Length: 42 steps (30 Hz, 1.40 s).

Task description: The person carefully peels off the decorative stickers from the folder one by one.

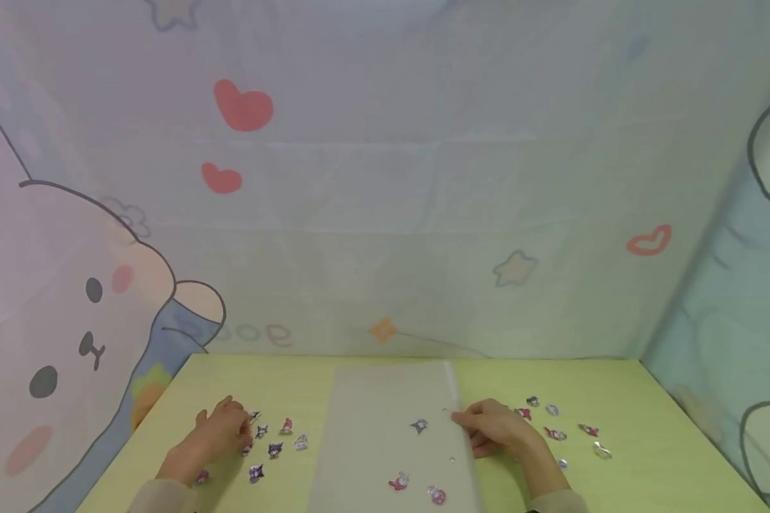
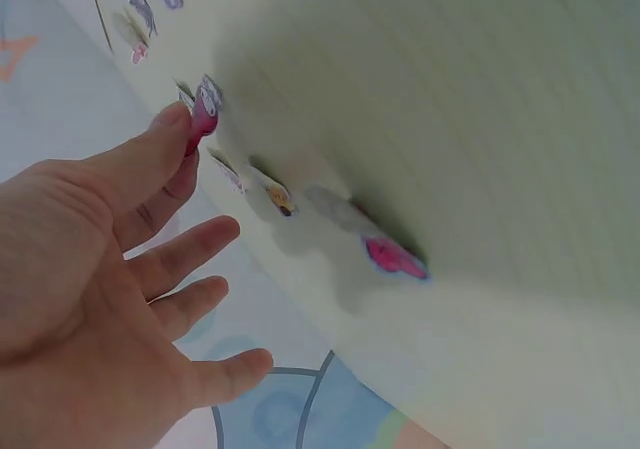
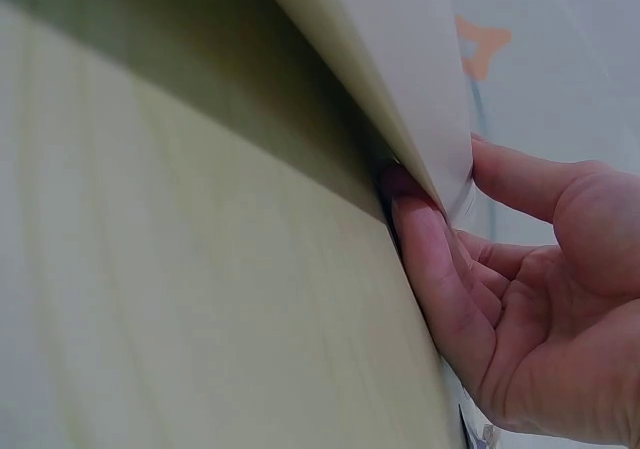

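My left hand [image 1: 214, 431] is over the left part of the table. In the left wrist view its thumb and index finger pinch a small pink-and-white cartoon sticker [image 2: 205, 109], while the other fingers stay spread. Several similar stickers lie around it, such as a pink one [image 2: 393, 257] and a purple one [image 1: 275, 449]. At the middle of the table lies a white sheet [image 1: 359, 420]. My right hand [image 1: 497, 429] grips its right edge, thumb on top and fingers underneath, and that edge is raised off the table in the right wrist view.
On the sheet are a grey-purple sticker [image 1: 420, 426] and two pink ones, one of them near the front [image 1: 437, 494]. More stickers, including a red one [image 1: 555, 433], are scattered right of my right hand on the yellow table [image 1: 667, 463]. A printed cloth [image 1: 423, 214] hangs behind.
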Available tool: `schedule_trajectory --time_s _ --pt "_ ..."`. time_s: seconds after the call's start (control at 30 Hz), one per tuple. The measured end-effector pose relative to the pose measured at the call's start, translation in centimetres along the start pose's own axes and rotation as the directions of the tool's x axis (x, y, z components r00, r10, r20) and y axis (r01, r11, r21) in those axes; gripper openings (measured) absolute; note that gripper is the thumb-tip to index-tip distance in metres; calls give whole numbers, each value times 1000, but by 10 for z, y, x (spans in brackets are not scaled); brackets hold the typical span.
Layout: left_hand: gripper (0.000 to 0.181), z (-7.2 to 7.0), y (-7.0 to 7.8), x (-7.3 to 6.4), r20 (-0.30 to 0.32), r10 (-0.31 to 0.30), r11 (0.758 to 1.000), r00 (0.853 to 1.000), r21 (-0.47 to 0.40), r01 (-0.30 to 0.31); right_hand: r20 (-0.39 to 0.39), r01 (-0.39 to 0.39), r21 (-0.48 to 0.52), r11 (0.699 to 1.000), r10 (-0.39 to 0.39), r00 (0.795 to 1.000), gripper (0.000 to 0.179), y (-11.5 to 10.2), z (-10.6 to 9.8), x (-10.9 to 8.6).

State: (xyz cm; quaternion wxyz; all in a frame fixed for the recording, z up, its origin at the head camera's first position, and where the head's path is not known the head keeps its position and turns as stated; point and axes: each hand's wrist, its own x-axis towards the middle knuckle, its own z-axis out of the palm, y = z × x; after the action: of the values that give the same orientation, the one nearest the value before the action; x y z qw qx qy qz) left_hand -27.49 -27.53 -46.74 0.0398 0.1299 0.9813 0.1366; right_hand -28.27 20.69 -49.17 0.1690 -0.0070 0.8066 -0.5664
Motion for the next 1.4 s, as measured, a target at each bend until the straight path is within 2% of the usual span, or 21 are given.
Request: schedule_trajectory --time_s 0.17,0.3,0.47,0.67,0.8,1.03,1.23,1.4 --pt "30 -2 8 -2 -23 8 998 1000 58 -6 0 -4 7 1000 4 1000 31 0 0 0" --pt "31 0 13 -4 -60 27 989 998 146 -18 -4 -7 6 1000 7 1000 31 0 0 1" --pt "24 6 11 1 -97 44 973 994 230 -21 -7 -6 9 1000 6 1000 31 0 0 1" --pt "12 10 13 5 -117 51 957 992 289 -15 -4 -9 14 1000 9 1000 31 4 0 3" --pt "26 11 21 8 -139 68 946 988 324 -19 -3 -9 8 1000 9 1000 32 4 -1 4" --pt "22 10 52 15 -155 116 960 981 271 -71 2 -8 11 1000 8 1000 33 2 -2 3" --pt "21 18 76 20 -148 136 970 980 222 -101 5 1 3 1000 -1 1000 34 1 -2 2" --pt "18 23 101 26 -101 156 986 983 70 -149 2 -1 0 1000 1 1000 34 1 -2 2"
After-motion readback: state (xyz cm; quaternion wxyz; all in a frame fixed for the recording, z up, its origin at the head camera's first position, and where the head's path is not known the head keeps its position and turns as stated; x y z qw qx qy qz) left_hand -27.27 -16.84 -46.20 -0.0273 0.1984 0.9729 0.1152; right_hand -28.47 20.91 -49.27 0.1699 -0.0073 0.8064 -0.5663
